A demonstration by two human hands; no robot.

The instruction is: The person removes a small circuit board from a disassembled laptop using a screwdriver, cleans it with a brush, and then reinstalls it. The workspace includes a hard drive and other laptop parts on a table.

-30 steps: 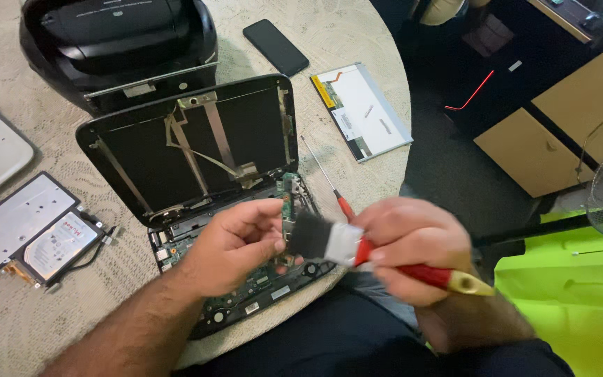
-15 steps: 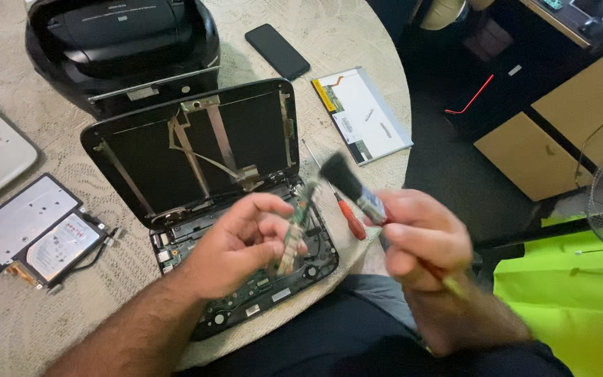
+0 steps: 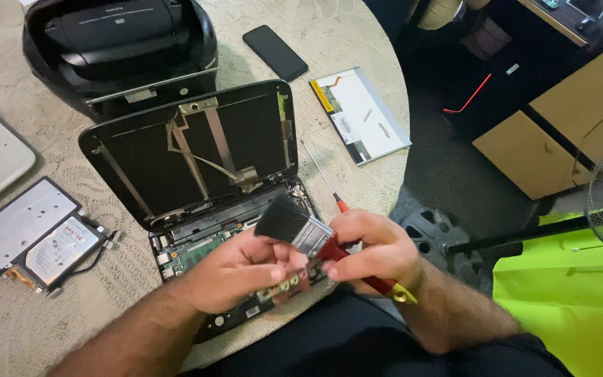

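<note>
While the right hand [image 3: 371, 248] gripped a red-handled paintbrush [image 3: 308, 234] in a closed fist, its black bristles hovered just over the left hand [image 3: 235, 269], which was curled around a small green circuit board [image 3: 284, 285] held above the table edge, close to the person's lap. That board looked blurred, so its details were hard to tell. Below it sat the opened laptop [image 3: 190, 160], screen panel already out and bare ribbon cables showing in the lid, the base stripped to its internals. By the look of it, disassembly was well along: the removed display panel [image 3: 364, 115] lay apart on the right, a hard drive [image 3: 54, 248] and a metal cover plate [image 3: 8, 227] on the left, a screwdriver [image 3: 322, 178] just beside the laptop. Dusting the board seemed to be the step in hand; the base still looked unbrushed, and reassembly was all left to do.
</note>
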